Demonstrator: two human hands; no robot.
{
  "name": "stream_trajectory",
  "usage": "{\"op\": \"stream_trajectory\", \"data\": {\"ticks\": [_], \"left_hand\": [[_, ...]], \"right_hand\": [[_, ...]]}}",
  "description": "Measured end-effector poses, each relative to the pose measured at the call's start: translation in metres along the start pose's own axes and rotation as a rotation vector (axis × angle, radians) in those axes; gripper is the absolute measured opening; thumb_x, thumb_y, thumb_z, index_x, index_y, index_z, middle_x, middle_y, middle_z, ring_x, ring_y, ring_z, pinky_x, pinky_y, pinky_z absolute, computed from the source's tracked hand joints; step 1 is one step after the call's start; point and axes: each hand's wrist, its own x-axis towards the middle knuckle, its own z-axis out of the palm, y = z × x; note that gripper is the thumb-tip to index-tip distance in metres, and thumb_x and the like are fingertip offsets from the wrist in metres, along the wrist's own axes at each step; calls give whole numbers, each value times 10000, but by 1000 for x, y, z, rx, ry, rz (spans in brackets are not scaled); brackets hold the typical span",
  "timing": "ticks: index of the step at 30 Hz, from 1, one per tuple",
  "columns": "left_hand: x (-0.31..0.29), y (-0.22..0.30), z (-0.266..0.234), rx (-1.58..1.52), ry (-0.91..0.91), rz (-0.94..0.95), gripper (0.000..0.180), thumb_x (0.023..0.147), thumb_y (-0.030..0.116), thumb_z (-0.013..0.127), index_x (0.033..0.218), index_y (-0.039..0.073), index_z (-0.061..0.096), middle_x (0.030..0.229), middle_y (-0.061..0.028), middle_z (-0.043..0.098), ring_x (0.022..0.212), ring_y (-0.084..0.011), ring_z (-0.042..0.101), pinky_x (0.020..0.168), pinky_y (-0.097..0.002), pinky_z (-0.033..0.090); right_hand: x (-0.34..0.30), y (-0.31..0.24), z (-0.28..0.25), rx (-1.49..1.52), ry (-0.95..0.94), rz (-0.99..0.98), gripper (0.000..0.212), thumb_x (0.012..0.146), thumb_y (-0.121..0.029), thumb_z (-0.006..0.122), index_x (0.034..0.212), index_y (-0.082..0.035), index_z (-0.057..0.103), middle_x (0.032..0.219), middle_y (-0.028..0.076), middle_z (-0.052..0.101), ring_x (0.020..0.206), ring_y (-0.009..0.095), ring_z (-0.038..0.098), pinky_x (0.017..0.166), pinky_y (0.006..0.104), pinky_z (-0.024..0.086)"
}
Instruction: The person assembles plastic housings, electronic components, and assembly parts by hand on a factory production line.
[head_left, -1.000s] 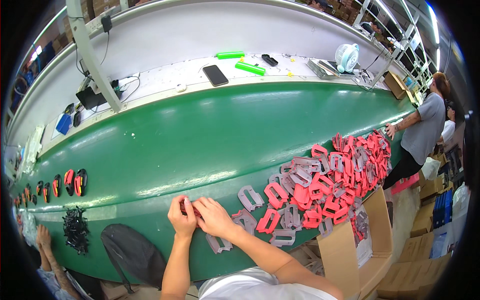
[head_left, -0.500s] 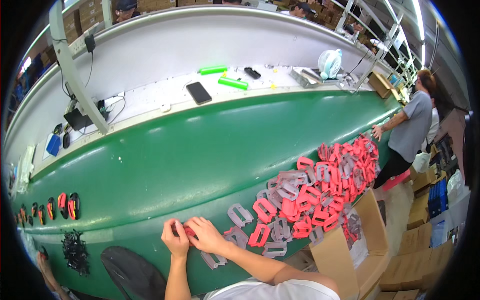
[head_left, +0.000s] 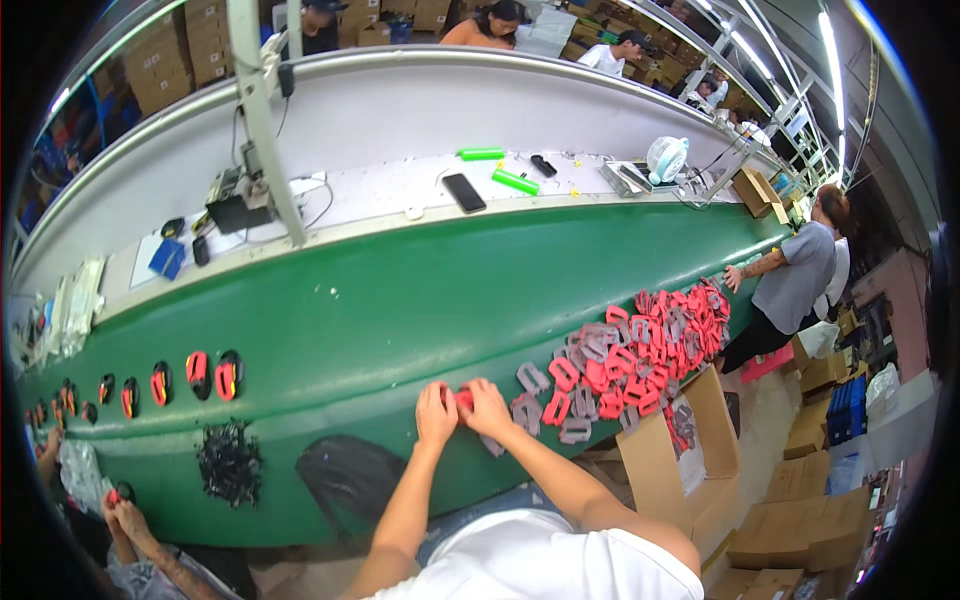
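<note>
My left hand (head_left: 436,414) and my right hand (head_left: 488,408) come together over the near side of the green belt. Pinched between their fingertips is a small red plastic piece (head_left: 464,399), mostly covered by the fingers. Both hands are closed on it. Just right of my right hand begins a heap of red and grey loop-shaped plastic parts (head_left: 640,355), with grey parts (head_left: 527,412) nearest. One grey part lies partly under my right wrist.
Left of my arms lie a black bag-like object (head_left: 350,475) and a pile of small black parts (head_left: 228,462). Red-and-black assembled pieces (head_left: 228,375) line the belt further left. A co-worker's hands (head_left: 125,515) work at lower left. An open carton (head_left: 690,460) stands at my right.
The view has swung left, so belt items sit further right in the picture and more of the left co-worker shows. My hands stay together on the red piece.
</note>
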Motion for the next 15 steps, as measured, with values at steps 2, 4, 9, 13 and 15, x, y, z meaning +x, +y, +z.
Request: {"op": "stream_trajectory", "data": {"ticks": [2,4,9,13,15], "left_hand": [[1,-6,-23,112,-4,141,137,810,85,523,920,6,530,844,-188,579,813,-375,549,729,-439,443],[-4,-16,-47,168,-4,92,117,791,64,531,892,6,524,832,-180,570,805,-363,541,730,-436,434],[-24,-34,-74,287,-20,-16,194,774,51,540,961,4,521,972,-182,561,937,-360,529,809,-439,424],[-32,-34,-61,521,87,-59,462,791,114,538,1217,-15,415,1323,-183,370,1233,-353,347,1004,-449,297],[-30,-25,-45,574,101,-163,548,805,148,530,1297,-20,356,1425,-174,268,1315,-347,256,1059,-456,233]], "right_hand": [[-10,-6,-2,-52,-5,80,420,731,-192,653,1086,-25,501,1089,182,506,990,372,496,854,440,423],[-25,-10,-9,-85,-22,90,436,739,-190,650,1108,-25,487,1113,182,496,1014,373,487,881,437,411],[-46,-8,-26,-43,-16,166,437,742,-175,648,1114,-25,476,1145,177,480,1066,367,470,904,436,399],[-30,15,-32,-6,206,38,398,769,-169,614,1101,0,475,1095,188,517,1054,367,480,901,435,389],[-14,34,-37,-17,198,6,386,774,-157,602,1096,12,472,1072,192,531,1046,369,483,896,436,388]]}}
